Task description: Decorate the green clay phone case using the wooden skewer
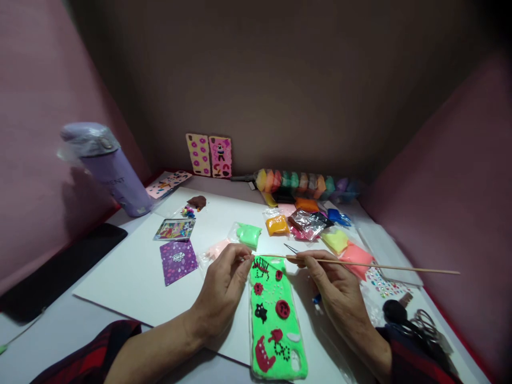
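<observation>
A bright green phone case (276, 330) decorated with red, black and white clay shapes lies on the white board, between my hands. My left hand (224, 282) is above its upper left edge, thumb and fingers pinched at the left tip of a thin wooden stick; whatever else is in the pinch is too small to tell. My right hand (334, 285) grips the long wooden stick (400, 268), which points to the right. Dark pointed tweezers (291, 248) also stick out from the right hand's fingers.
Clay packets (306, 224) lie behind the hands, with a row of colored clay (304, 183) further back. A purple bottle (116, 173) stands at the left. Cards (178, 261) lie left; keys (426, 322) and gem stickers (386, 282) lie right. Two decorated cases (199, 154) lean at the wall.
</observation>
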A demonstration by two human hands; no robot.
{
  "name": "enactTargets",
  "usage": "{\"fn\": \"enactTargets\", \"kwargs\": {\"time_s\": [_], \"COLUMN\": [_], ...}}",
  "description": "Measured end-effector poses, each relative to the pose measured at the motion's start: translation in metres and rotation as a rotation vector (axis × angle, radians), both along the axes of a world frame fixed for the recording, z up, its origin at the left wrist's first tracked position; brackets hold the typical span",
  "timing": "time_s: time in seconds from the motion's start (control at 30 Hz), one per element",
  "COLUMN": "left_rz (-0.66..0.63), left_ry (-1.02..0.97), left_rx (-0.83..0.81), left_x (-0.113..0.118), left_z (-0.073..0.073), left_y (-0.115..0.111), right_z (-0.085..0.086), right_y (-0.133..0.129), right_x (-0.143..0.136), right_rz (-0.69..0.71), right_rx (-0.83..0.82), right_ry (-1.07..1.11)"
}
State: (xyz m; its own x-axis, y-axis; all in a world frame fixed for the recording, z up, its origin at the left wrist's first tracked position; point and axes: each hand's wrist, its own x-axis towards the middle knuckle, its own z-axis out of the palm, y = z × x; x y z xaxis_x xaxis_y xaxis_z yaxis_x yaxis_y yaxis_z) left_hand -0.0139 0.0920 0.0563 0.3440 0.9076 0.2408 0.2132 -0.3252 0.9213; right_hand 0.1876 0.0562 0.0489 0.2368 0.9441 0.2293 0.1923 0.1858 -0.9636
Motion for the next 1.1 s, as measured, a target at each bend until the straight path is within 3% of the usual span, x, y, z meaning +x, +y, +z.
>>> {"fn": "enactTargets", "kwargs": {"time_s": [0.3,0.5,0.7,1.1], "left_rz": [0.01,0.006,0.009,0.003], "left_ry": [0.009,-0.001,0.003,-0.002], "left_rx": [0.006,-0.006,0.0,0.001], "left_x": [0.0003,0.0002,0.0004,0.0004], "left_z": [-0.0003,-0.0012,-0.0013,-0.0009], "left_y": [0.0,0.0001,0.0004,0.0006], "right_z": [-0.0055,-0.0012,-0.0035,-0.0021], "right_y": [-0.001,0.0006,0.0007,0.0008], "right_x": [0.003,0.0011,0.0014,0.0007], "right_rz": [-0.009,-0.017,0.0,-0.004], "right_rx": [-0.013,-0.008,-0.009,-0.021], "right_ry": [-0.082,0.017,-0.055,0.004]}}
